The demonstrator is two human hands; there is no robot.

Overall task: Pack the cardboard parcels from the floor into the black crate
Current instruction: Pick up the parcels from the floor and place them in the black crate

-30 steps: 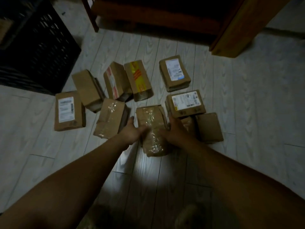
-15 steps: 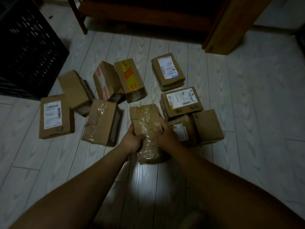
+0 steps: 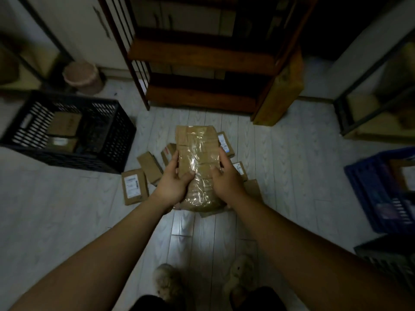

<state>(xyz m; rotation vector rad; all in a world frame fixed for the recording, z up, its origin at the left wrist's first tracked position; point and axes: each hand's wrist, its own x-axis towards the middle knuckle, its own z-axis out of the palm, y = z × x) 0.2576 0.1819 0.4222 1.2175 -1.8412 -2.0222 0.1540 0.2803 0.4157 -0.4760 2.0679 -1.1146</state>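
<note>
A long cardboard parcel wrapped in clear tape (image 3: 197, 158) is held up off the floor in front of me. My left hand (image 3: 173, 182) grips its left edge and my right hand (image 3: 226, 178) grips its right edge, thumbs on top. Below it, several more cardboard parcels lie on the pale wood floor, among them one with a white label (image 3: 134, 186) and a plain one (image 3: 149, 163); most are hidden behind the held parcel. The black crate (image 3: 107, 151) stands at the left with a couple of parcels inside (image 3: 65, 124).
A dark wooden shelf unit (image 3: 202, 63) stands straight ahead, a tall cardboard box (image 3: 280, 90) leaning at its right. A blue crate (image 3: 370, 191) sits at the right edge, a pink bin (image 3: 82, 77) at the far left. My slippered feet (image 3: 166, 281) are below.
Both hands closed round the taped parcel and lifted it from the floor. The camera rose and pulled back, so the crate, shelf and blue crate came into view.
</note>
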